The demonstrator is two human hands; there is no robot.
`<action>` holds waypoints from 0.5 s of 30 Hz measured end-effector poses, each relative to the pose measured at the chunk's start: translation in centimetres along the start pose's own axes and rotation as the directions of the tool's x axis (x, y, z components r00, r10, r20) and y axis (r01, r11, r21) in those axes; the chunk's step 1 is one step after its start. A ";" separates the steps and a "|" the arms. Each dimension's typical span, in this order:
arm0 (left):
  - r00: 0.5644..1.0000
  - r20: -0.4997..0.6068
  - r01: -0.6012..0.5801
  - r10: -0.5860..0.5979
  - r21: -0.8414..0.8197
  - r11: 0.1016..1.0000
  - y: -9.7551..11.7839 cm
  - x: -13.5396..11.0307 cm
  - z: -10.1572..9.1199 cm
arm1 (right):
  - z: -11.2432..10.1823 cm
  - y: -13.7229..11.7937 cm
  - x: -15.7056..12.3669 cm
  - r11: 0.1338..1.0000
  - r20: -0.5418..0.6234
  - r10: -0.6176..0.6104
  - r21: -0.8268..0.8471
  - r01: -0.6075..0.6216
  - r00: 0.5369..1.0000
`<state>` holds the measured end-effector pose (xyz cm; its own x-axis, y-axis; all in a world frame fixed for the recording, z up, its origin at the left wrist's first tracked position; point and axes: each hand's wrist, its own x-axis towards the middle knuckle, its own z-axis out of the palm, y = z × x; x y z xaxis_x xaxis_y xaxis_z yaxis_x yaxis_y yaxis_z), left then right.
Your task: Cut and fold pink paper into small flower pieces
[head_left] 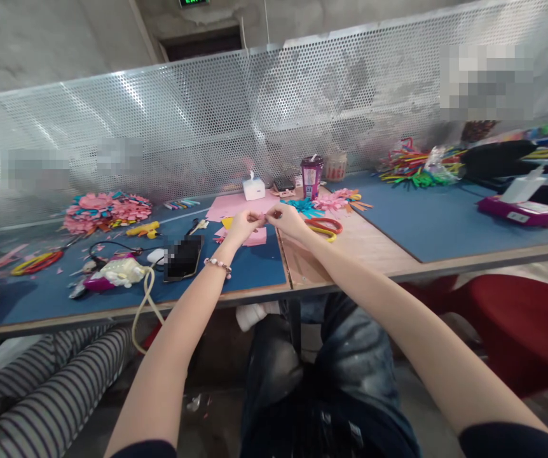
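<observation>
Pinching pink scrap (262,217) between fingertips of left hand (245,227) and right hand (287,220); both grips narrow. Best done lightly, wrists level, clear of pink sheets (256,238) nearby.

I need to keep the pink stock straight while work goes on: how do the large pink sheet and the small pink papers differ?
Size: the large pink sheet is clearly broader than the small pink papers. Place: the sheet lies beyond the left hand; the small papers lie nearer the table's front edge. Form: the sheet shows as one broad expanse, the small papers as separate pieces. Both are pink.
</observation>
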<state>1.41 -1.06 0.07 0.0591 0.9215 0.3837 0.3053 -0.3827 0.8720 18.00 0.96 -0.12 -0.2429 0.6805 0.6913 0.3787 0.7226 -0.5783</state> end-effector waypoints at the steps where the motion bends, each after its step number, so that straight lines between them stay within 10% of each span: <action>1: 1.000 -0.003 0.025 -0.024 0.025 0.999 -0.1 0.0 0.0 | 0.0 0.1 0.0 1.000 -0.019 -0.007 -0.001 0.006 1.000; 7: 0.980 0.171 0.104 -0.098 -0.030 0.994 0.4 -0.4 0.2 | -0.6 0.4 0.0 0.981 -0.102 -0.067 -0.187 0.047 0.993; 15: 0.967 0.234 0.154 -0.103 -0.213 0.965 0.6 -0.6 0.6 | -0.1 -1.3 -0.9 0.825 0.149 -0.156 -0.524 0.212 0.976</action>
<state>2.10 -1.84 0.15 0.2478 0.9457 0.2102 0.1008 -0.2409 0.9653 17.83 -0.55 0.05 -0.4294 0.5700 0.7006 0.7291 0.6766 -0.1036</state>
